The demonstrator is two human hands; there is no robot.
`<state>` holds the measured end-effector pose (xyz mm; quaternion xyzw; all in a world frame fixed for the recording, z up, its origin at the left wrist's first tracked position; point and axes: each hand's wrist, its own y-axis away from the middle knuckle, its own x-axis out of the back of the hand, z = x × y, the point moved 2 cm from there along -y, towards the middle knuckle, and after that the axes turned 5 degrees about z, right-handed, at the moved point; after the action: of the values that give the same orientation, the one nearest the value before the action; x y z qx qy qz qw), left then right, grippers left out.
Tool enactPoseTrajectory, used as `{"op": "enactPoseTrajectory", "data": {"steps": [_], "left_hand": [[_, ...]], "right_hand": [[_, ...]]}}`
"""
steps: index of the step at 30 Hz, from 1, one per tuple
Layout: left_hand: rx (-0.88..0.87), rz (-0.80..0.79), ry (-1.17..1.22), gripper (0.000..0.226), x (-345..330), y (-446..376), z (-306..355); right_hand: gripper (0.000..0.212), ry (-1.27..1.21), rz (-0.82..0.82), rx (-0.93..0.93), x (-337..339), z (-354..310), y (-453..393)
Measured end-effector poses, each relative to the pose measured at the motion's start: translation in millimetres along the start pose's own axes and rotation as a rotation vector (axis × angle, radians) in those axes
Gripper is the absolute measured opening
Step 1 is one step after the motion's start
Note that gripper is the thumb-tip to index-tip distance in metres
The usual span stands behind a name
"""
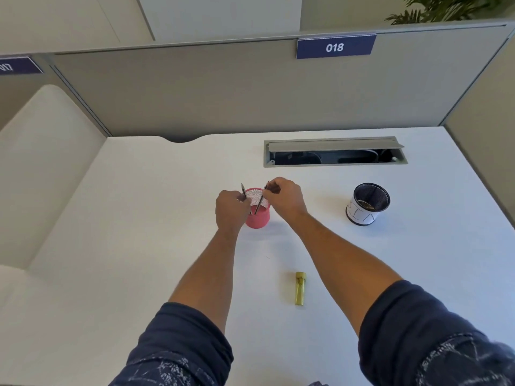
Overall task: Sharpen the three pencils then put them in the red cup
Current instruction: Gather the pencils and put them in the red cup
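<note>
On the white desk (139, 246), the red cup (257, 217) is the thing to steer by. Off to its right, well apart, sits a black mesh cup (367, 203) with a white paper band around its lower half; something brownish lies inside it, too small to make out. Nearer the person than the red cup, and a little to the right, a yellow sharpener (300, 288) lies flat on the desk, between the two forearms. Beyond the red cup and to the right, a grey cable hatch (334, 151) is set into the desktop with its flap raised, dark cables showing inside. Behind that stands a grey partition carrying a blue label (335, 47) that reads 018.

Both hands crowd the cup's mouth and hide part of its rim. The left hand (231, 208) covers the cup's left side, its fingers pinched closed on a dark pencil (244, 192) whose sharpened tip points up just above the rim. The right hand (284, 197) hangs over the right side of the rim, fingertips pinched closed on a second pencil (261, 200) that slants down into the cup. Whether a third pencil is in there I cannot tell.

The cup itself is pinkish-red mesh, upright, its inner wall pale in the light.
</note>
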<state>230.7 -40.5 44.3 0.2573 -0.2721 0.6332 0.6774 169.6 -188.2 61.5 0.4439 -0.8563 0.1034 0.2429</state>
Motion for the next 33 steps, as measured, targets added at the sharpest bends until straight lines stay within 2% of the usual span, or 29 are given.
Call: {"op": "enactPoseTrajectory", "data": {"steps": [4,7,13,17,25,28,30,31,33], "left_hand": [[0.013,-0.034,-0.009,0.015,-2,0,-5],[0.027,-0.001,0.035,0.022,0,6,-7],[-0.013,0.018,0.076,0.056,0,22,-4],[-0.005,-0.03,0.122,0.045,0,30,0],[0.008,-0.038,0.035,0.051,-1,35,1],[0.031,-0.037,0.012,0.059,-2,35,3],[0.03,-0.037,0.021,0.064,-1,36,4],[0.032,-0.041,0.024,0.065,-1,37,5],[0.021,-0.05,0.013,0.059,-2,37,4]], "right_hand": [[0.012,0.081,0.007,-0.023,-8,6,-6],[0.01,0.109,0.024,-0.047,-10,8,-11],[0.009,0.167,0.031,-0.078,-13,9,-17],[0.011,0.184,0.035,-0.107,-16,13,-15],[0.025,0.2,0.051,-0.139,11,32,3],[0.018,0.31,0.133,-0.167,42,57,30],[0.009,0.346,0.26,-0.233,65,83,56],[0.012,0.351,0.327,-0.284,76,98,71],[0.032,0.417,0.431,-0.398,95,125,100]]}}
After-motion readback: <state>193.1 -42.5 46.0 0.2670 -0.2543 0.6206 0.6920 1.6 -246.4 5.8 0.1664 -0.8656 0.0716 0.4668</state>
